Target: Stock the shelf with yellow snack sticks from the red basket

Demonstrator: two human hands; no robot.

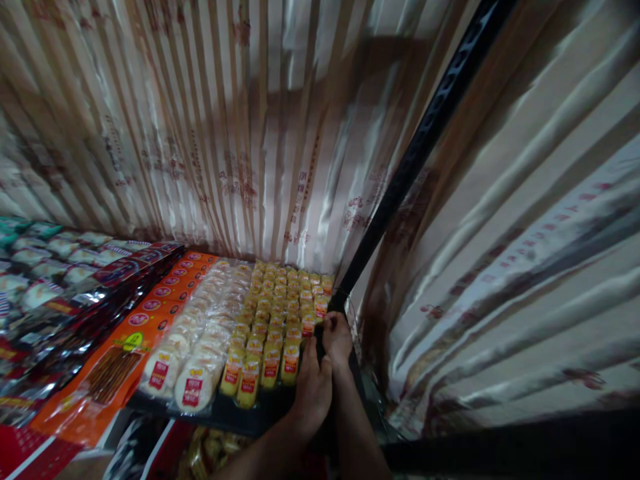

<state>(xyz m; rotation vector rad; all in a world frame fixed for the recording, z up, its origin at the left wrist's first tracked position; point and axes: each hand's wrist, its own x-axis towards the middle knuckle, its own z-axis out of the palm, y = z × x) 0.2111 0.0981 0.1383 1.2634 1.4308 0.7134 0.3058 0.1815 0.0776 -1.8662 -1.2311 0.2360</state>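
Both my hands meet at the right front corner of a black shelf (250, 417) of packed snacks. My right hand (337, 339) is a closed fist at the foot of a slanting black post (400, 180), gripping it. Just below and touching it, my left hand (311, 395) shows its back, with the fingers pressed together and curled onto something dark at the shelf corner that I cannot make out. The nearest goods are rows of small yellow packets with red labels (280, 313).
Left of the yellow packets lie round white cakes in clear wrap (200, 347), then orange packs (150, 313) and dark shiny bags (60, 293). Striped glossy sheeting (225, 133) hangs behind the shelf and along the right side (525, 253).
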